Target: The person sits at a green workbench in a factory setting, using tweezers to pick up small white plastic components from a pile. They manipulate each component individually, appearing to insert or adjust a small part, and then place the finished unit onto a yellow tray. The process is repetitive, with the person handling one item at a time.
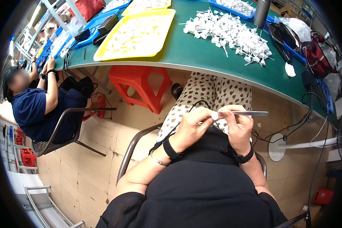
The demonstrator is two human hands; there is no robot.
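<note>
The left hand [192, 127] and the right hand [237, 127] are held together over the person's lap, in front of the black top and above the spotted trousers [209, 91], well below the edge of the green desk [201, 53]. The right hand's fingers [228, 113] are closed on a pair of metal tweezers [249, 113], which lies nearly level, with its long end pointing out to the right past the hand. At the left end of the tweezers, a small white part [214, 115] sits right between the two hands. The left hand's fingers [203, 113] are curled shut and their tips touch this part from the left, so it is pinched where the thumbs and forefingers of both hands meet. Each wrist wears a black band. Up on the desk, well away from the hands, lies a pile of similar white parts with thin stems [230, 32], and to its left a yellow tray [135, 34] holds pale pieces. A red plastic stool [140, 85] stands under the desk. At the left, another person in a dark blue shirt [28, 108] sits on a chair and works at the same desk.
</note>
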